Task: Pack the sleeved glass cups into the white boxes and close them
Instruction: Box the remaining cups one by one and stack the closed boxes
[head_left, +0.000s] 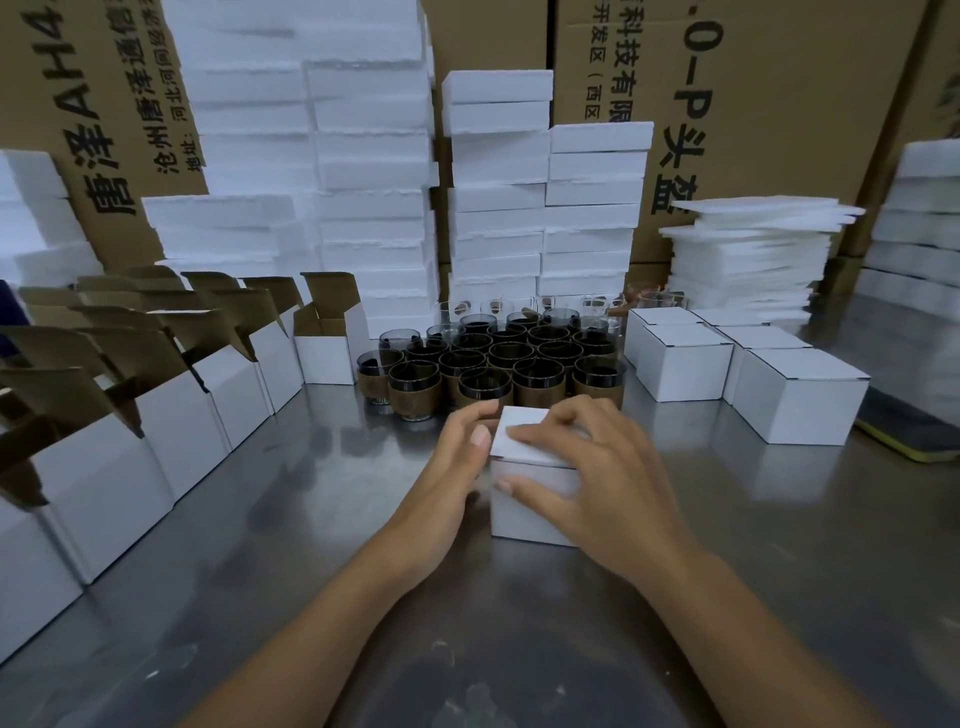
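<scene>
Two hands — left hand (462, 462), right hand (608, 467) — gripping one white box (530, 519) | five closed boxes (800, 410) right

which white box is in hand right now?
The box at front centre, lid down, gripped by the left hand and right hand. The open boxes line the left; the other closed boxes sit untouched at right.

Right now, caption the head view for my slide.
Left hand and right hand hold a white box closed; sleeved glass cups behind, open boxes left, closed boxes right.
</scene>
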